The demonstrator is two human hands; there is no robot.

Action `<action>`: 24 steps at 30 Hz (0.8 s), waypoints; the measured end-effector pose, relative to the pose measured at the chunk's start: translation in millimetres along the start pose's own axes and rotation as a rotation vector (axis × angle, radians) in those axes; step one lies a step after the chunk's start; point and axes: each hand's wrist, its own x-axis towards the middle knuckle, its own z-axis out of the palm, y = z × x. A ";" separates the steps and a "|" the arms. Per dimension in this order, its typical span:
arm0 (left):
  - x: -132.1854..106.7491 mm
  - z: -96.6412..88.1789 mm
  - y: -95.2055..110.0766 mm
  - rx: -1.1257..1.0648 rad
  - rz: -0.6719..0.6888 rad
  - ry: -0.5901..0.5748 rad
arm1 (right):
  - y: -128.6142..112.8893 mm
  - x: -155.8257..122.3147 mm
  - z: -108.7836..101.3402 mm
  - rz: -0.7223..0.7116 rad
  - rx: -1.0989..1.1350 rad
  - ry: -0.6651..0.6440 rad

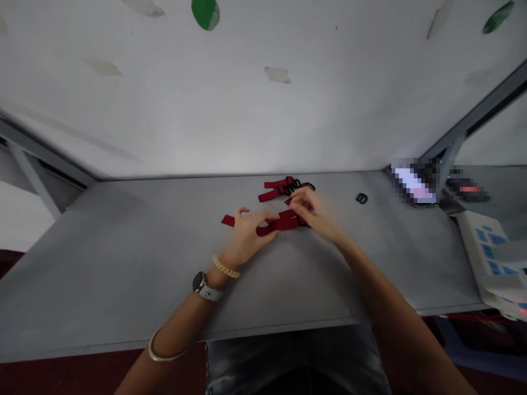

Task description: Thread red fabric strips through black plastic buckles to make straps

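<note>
My left hand (247,233) pinches a red webbing strap (284,224) between thumb and fingers, low over the grey table. A loose red end (228,220) pokes out to the left of that hand. At the strap's right end a dark fitting partly shows below my right hand (315,214). Motion blurs the right fingers, which are curled near the strap; whether they grip anything is unclear. Just behind the hands lie several red straps with black buckles (284,190), partly covered by the right hand. Farther right rests a separate black slide buckle (362,198).
A grey table (135,263) runs up to a white wall panel (247,120). A phone-like device (414,184), pixelated, lies at the back right by a metal frame post. On the right edge stands a white machine with blue buttons (488,247).
</note>
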 end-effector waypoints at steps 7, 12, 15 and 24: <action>3.3 -3.4 0.8 -0.061 -0.092 0.062 | 103.4 -4.0 -114.8 0.239 -0.765 0.422; 4.0 -5.1 -1.0 -0.227 -0.122 0.087 | 130.0 -17.4 -136.2 0.436 -0.780 0.274; 4.3 -4.8 -3.2 -0.315 -0.160 0.084 | 121.3 -16.0 -130.3 0.441 -0.744 0.245; 4.2 -4.0 -1.5 -0.357 -0.159 0.076 | 83.1 0.1 -95.7 0.349 -0.573 0.190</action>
